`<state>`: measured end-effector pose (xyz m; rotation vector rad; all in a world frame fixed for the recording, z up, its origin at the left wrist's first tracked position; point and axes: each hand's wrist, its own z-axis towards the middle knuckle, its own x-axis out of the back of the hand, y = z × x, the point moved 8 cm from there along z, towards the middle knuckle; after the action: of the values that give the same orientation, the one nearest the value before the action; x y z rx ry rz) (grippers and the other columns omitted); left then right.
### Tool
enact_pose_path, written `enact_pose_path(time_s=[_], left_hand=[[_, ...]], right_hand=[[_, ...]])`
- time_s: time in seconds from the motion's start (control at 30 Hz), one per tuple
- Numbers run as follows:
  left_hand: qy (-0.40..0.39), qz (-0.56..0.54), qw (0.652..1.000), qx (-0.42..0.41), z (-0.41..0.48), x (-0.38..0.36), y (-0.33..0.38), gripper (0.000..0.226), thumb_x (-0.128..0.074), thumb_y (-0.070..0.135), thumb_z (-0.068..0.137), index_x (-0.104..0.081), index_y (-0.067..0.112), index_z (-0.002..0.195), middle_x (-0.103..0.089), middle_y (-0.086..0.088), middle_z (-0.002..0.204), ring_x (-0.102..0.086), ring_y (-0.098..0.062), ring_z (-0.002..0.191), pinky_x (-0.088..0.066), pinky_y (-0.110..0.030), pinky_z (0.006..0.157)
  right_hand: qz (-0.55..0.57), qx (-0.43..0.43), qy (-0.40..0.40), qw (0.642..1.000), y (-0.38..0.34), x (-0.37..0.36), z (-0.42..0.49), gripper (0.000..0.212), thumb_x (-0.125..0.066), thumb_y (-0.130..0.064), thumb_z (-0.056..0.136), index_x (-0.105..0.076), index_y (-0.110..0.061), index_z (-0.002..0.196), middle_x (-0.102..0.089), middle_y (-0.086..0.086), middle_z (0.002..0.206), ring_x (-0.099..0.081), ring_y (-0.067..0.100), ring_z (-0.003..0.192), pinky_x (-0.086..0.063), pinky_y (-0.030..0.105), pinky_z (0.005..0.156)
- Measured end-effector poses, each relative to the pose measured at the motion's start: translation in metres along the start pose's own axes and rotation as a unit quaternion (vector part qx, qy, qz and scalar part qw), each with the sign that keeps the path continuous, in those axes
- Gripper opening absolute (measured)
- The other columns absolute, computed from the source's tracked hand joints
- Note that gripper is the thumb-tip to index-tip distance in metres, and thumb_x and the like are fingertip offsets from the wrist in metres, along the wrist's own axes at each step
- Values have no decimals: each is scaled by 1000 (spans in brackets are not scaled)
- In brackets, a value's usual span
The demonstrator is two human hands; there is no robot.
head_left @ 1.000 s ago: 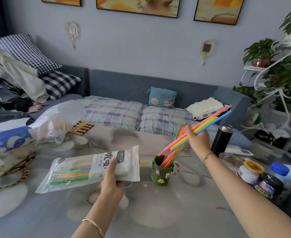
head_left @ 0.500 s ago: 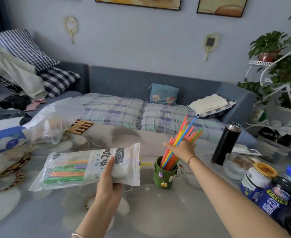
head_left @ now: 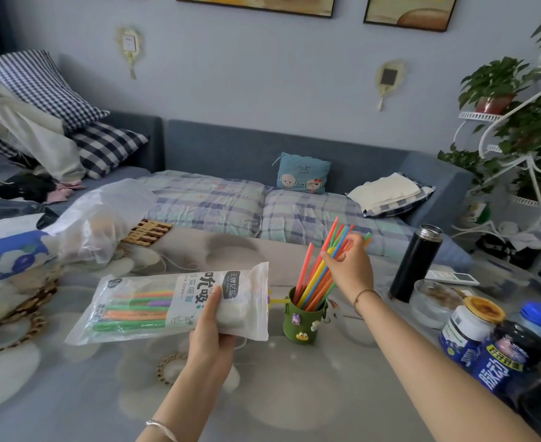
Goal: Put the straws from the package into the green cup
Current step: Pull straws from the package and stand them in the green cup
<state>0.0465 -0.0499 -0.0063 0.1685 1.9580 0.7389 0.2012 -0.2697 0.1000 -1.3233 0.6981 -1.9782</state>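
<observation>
A small green cup (head_left: 301,323) with cartoon stickers stands on the table, holding several coloured straws (head_left: 315,283) that lean up to the right. My right hand (head_left: 350,266) is at the upper part of those straws, fingers curled around some of them. My left hand (head_left: 213,327) holds the clear straw package (head_left: 154,306) level above the table, left of the cup; orange, green and purple straws show inside it. One yellow straw (head_left: 278,301) pokes out of the package's right end toward the cup.
A black thermos (head_left: 416,263), a glass bowl (head_left: 435,303) and several bottles and jars (head_left: 499,346) crowd the table's right side. A tissue pack (head_left: 7,250), a plastic bag (head_left: 100,218) and woven coasters lie at the left. A sofa runs behind the table.
My right hand has swung the bundle of straws down from high at the right, and their lower ends now stand in the cup. The package has stayed in my left hand.
</observation>
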Motion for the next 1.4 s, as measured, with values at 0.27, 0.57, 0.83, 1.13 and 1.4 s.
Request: enact_pose_path(time_s=[0.27,0.57,0.83,1.13,1.4], left_hand=[[10,12,1000,-13,-19,-3,-2,35,-68,26,84,-59,17,117,-68,-3,108,-64,-16,85,-48,-37,77],[5,148,974,-174,-68,-20,22,22,-77,18,76,-64,22,95,-71,7,90,-68,-5,80,-54,-20,67],[-47,230,945,-227,-91,-38,35,32,-79,11,73,-69,7,103,-75,-3,95,-72,-10,80,-56,-18,61],[15,117,984,-135,-83,-18,42,19,-75,23,79,-61,22,91,-67,6,85,-62,-11,76,-48,-20,47],[47,-35,998,24,-55,6,10,23,-67,27,85,-59,15,102,-66,-3,97,-67,-12,66,-53,-21,45]], right_hand=[[257,-90,-106,956,-8,-22,-65,37,-42,-36,97,-61,-11,77,-61,4,64,-57,10,45,-45,21,42],[658,-353,-125,653,-17,-69,-170,38,-36,-40,98,-63,-13,92,-62,7,86,-58,20,78,-45,31,67],[667,-308,-148,662,-34,-72,-183,38,-39,-40,97,-63,-15,113,-74,8,88,-64,27,91,-55,39,78],[433,-100,-86,892,-36,-20,-166,16,-53,-22,93,-58,-15,80,-56,4,69,-51,13,59,-40,24,52],[448,-42,40,892,-38,44,-131,12,-66,-26,85,-61,-21,76,-65,4,79,-61,16,72,-47,26,62]])
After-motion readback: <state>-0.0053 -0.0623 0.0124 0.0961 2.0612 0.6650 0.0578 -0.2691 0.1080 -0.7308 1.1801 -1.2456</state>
